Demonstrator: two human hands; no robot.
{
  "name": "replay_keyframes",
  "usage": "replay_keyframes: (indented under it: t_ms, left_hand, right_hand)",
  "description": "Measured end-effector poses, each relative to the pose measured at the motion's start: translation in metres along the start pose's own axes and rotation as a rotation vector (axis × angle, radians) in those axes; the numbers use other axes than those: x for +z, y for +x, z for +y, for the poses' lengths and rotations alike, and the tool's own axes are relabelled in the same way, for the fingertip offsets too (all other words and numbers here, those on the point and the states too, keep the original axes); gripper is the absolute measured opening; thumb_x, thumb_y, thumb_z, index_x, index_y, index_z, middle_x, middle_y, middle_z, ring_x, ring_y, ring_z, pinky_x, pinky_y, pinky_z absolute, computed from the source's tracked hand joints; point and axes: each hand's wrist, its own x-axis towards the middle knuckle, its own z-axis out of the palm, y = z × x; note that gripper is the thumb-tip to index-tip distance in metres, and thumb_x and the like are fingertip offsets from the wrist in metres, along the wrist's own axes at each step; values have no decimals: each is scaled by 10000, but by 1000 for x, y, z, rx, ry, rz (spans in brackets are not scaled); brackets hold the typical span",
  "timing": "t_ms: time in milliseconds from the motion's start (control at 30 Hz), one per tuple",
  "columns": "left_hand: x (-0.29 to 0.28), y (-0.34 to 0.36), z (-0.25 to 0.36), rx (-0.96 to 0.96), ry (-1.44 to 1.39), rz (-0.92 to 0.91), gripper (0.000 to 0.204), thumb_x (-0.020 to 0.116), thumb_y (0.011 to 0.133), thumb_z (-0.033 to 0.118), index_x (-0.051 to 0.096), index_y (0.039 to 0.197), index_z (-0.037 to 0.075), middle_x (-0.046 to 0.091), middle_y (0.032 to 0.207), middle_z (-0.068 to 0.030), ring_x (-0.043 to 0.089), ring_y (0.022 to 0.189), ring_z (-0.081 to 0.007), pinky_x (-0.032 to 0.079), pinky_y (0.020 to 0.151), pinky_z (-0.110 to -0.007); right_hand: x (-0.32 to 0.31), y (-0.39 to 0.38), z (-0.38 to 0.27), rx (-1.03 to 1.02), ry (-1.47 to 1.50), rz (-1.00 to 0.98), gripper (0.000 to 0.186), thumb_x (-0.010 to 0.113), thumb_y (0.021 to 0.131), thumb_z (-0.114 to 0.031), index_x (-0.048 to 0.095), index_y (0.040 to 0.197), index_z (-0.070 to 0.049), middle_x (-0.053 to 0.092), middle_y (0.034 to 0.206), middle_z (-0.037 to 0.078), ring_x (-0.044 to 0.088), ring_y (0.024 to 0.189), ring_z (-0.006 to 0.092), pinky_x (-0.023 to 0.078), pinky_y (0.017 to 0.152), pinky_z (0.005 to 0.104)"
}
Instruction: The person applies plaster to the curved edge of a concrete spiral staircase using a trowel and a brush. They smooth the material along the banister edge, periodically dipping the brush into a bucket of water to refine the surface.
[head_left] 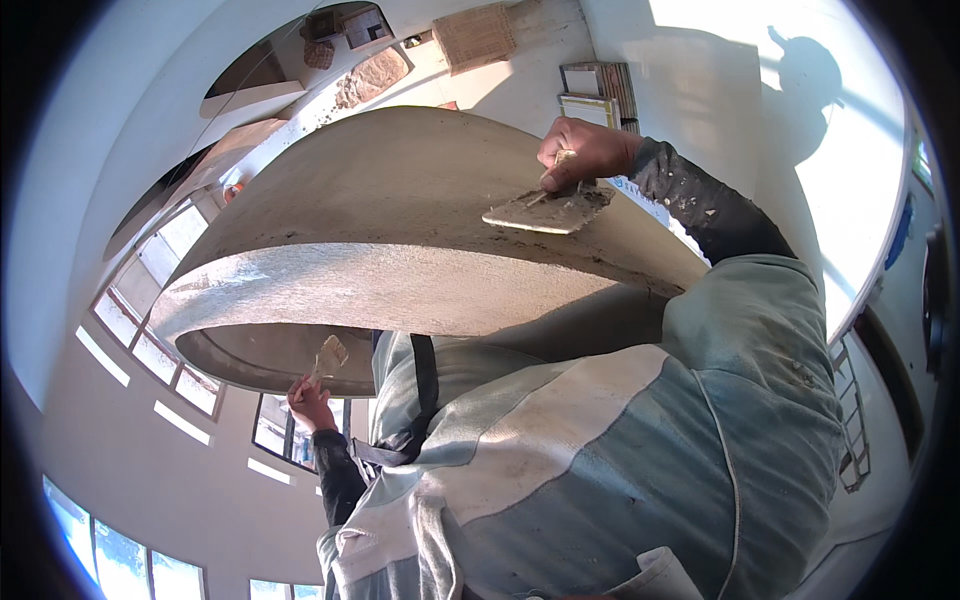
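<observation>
My right hand (pixel 590 150) is closed on the handle of a flat plastering trowel (pixel 535 217), its blade crusted with grey mix and held over the broad, curved plastered surface (pixel 360 180). That surface has a rough, lighter edge band (pixel 400 285) with dark crumbs along its upper line and a hollow, shaded underside. Lower left, my left hand (pixel 310 405) grips a small trowel (pixel 330 352) whose blade is coated with pale mix, near the structure's lower rim. Whether either blade touches the structure is unclear.
Beyond the structure lie a cardboard sheet (pixel 475 40), rubble (pixel 370 78) and leaning boards (pixel 620 90). A white wall (pixel 700 70) at upper right carries a shadow. Windows (pixel 170 570) line the curved wall at left. A metal frame like a ladder (pixel 855 420) is at far right.
</observation>
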Motion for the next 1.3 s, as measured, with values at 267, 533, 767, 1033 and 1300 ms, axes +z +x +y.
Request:
replay_keyframes:
  t_ms: [267,533,767,1033,1300]
  left_hand:
    - [-1,-11,-11,-22,1,-7,217,544,931,173,514,1119,70,625,1111,-81,638,992,-244,548,730,-379]
    - [7,-14,-26,-15,-55,31,246,559,931,201,519,1135,69,628,1132,-76,641,1006,-250,546,730,-376]
    - [-10,-27,-51,-91,-115,55,252,576,918,188,520,1110,34,619,1154,-99,632,1032,-292,546,770,-421]
    - [-13,-25,-63,-117,-130,49,225,559,929,180,524,1104,42,621,1151,-106,634,1030,-273,556,767,-435]
    - [-17,-19,-58,-4,-142,11,349,594,919,225,455,1169,25,590,1204,-154,603,1057,-368,544,744,-517]
  right_hand:
    - [17,24,-69,-191,-46,-239,485,785,739,-320,456,542,-22,375,478,19,349,487,120,275,484,327]
    - [12,53,32,15,-208,6,582,686,777,-523,510,577,-6,427,517,53,415,533,143,343,526,369]
    - [17,43,-72,-239,-9,-172,511,762,749,-393,480,558,-12,412,486,32,375,484,121,304,486,337]
    - [25,61,-52,-294,-176,-136,493,728,784,-364,498,558,8,429,487,40,400,484,137,302,488,341]
    - [-2,78,23,148,-44,-11,436,713,799,-349,597,621,33,503,524,53,561,562,119,402,534,273]
